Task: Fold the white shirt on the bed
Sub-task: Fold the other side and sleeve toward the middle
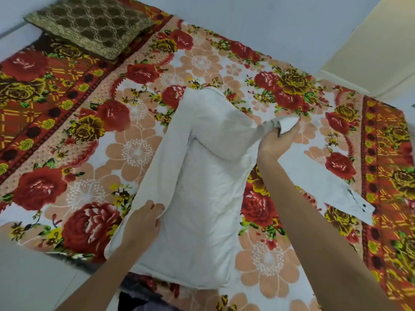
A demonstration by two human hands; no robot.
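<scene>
Two bare arms are showing in the lower half of the frame.

The left hand (143, 221) and its forearm are occupying the lower left, and the right hand (275, 142) with a longer stretch of forearm is occupying the lower right. Both arms are showing bare from the frame edge to the fingertips. At the bottom centre, between the arms, a bit of dark and greyish-lilac cloth (143, 304) is showing. Whether it is being worn cannot be told.

One white shirt (202, 209), one cushion (89, 25), one blanket (139, 151), two hands: left hand (143, 221), right hand (274, 142)
</scene>
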